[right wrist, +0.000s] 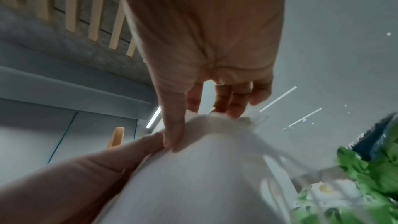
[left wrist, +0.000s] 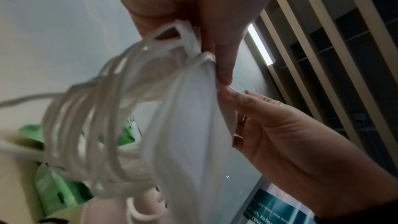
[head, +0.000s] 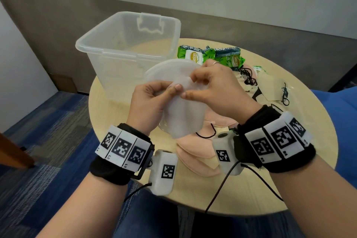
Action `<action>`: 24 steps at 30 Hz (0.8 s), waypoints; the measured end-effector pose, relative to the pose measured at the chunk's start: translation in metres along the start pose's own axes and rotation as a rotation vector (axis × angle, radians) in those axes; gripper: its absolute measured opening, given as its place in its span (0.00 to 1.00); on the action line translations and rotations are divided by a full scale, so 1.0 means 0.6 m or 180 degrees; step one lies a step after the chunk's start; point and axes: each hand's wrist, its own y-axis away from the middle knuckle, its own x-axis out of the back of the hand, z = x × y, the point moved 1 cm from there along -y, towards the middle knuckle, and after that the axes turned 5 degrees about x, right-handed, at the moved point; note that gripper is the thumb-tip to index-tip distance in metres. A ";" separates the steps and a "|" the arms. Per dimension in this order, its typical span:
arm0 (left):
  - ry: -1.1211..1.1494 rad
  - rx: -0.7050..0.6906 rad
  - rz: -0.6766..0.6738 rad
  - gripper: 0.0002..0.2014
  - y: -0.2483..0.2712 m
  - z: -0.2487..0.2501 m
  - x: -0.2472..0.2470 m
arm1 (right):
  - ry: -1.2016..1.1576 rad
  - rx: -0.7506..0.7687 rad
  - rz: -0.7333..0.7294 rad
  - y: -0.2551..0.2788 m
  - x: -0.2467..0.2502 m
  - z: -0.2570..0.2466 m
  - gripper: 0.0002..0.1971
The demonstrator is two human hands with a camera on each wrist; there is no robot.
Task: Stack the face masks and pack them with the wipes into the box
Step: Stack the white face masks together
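Both hands hold a bunch of white face masks (head: 179, 102) above the round table (head: 116, 106). My left hand (head: 152, 100) grips the bunch from the left, thumb on top. My right hand (head: 214, 87) pinches its upper edge from the right. The left wrist view shows the white masks (left wrist: 189, 125) edge-on with several white ear loops (left wrist: 90, 125) hanging down. In the right wrist view my thumb presses the white masks (right wrist: 204, 168). Pink masks (head: 195, 156) lie on the table under my wrists. Green wipes packs (head: 210, 55) lie behind my right hand. The clear plastic box (head: 127, 44) stands open at the back left.
Beige masks with black ear loops (head: 270, 85) lie at the table's right. Camera cables (head: 222, 185) trail over the near edge. Blue carpet (head: 48, 131) lies to the left, and a blue seat (head: 343, 121) stands at the right.
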 end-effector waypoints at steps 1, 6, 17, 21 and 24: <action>0.0016 0.0017 -0.0003 0.02 0.000 -0.001 0.000 | -0.0143 0.0054 -0.0041 -0.002 -0.004 0.003 0.18; 0.0483 0.0231 -0.0040 0.11 -0.002 -0.006 0.010 | -0.1627 -0.0503 0.0293 -0.004 0.000 0.028 0.07; 0.0793 0.0083 -0.0243 0.11 0.013 -0.010 -0.011 | -0.3476 -0.0973 0.0862 -0.005 -0.018 0.017 0.14; 0.0447 -0.0167 -0.0102 0.11 0.015 -0.014 -0.018 | -0.3525 -0.1221 0.1067 -0.003 -0.032 0.020 0.16; 0.0209 -0.0367 -0.0122 0.13 0.017 -0.016 -0.019 | -0.3633 -0.1196 0.0910 0.001 -0.036 0.017 0.16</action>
